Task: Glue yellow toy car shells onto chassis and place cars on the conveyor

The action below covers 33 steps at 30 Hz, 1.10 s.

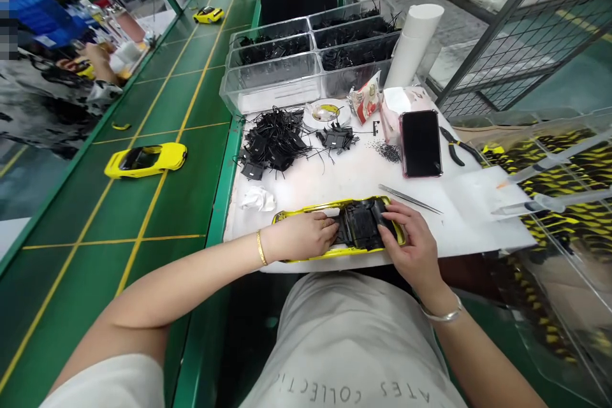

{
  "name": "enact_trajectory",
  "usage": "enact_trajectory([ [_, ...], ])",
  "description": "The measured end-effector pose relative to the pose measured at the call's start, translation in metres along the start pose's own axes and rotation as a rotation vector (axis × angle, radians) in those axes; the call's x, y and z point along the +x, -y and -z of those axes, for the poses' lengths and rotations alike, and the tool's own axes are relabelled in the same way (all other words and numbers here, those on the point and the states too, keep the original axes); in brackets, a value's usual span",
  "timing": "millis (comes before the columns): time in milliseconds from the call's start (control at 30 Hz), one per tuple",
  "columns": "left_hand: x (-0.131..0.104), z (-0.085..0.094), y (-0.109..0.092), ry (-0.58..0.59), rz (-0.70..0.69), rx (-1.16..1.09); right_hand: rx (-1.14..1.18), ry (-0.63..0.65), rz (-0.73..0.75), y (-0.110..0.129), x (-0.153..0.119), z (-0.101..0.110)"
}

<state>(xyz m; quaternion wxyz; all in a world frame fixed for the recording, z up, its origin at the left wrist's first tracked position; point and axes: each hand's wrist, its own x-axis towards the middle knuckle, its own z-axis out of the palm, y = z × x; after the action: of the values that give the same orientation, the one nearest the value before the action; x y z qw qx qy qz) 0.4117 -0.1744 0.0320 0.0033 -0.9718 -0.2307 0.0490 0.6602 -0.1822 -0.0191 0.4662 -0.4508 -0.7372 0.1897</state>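
Observation:
A yellow toy car body [306, 207] lies on the white work surface near its front edge, its black inner part [359, 223] facing up. My left hand [306, 234] reaches over the body's left half, fingertips pressed at the edge of the black part. My right hand [410, 239] grips the right end, thumb on the black part and fingers along the far rim. Whatever lies under my left fingers is hidden. Tweezers [411, 199] rest just beyond my right hand, and a crumpled white tissue [259, 199] lies beyond my left wrist.
A heap of black wired parts [272, 143] sits before a clear divided bin [272, 76]. A phone [421, 143], pliers [459, 146] and glue syringes [549, 203] are at right. The green conveyor [191, 197] at left carries a yellow toy car [146, 160]. Another person's hand [98, 60] works across it.

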Motion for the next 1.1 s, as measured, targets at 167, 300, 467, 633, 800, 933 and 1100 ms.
enact_trajectory([
  [167,0.003,-0.003,-0.002,0.051,-0.074,0.065,0.038,-0.021,-0.022,-0.003,-0.005,-0.001],
  [300,-0.002,0.000,0.005,0.091,-0.094,-0.034,0.005,-0.016,-0.004,-0.004,-0.007,0.002],
  [467,-0.007,0.016,0.018,0.222,-0.124,-0.339,-0.010,-0.008,0.014,-0.005,-0.007,0.001],
  [633,-0.009,0.016,0.018,0.150,-0.085,-0.498,-0.039,0.017,0.029,-0.007,-0.006,-0.001],
  [800,-0.013,0.013,0.011,0.094,-0.040,-0.505,-0.037,0.057,0.025,-0.007,-0.005,0.003],
  [933,-0.012,0.018,0.007,0.180,0.002,-0.518,-0.048,0.047,0.020,-0.006,-0.005,0.004],
  [1100,-0.007,0.025,0.003,0.284,0.065,-0.513,-0.067,0.045,0.026,-0.008,-0.003,-0.002],
])
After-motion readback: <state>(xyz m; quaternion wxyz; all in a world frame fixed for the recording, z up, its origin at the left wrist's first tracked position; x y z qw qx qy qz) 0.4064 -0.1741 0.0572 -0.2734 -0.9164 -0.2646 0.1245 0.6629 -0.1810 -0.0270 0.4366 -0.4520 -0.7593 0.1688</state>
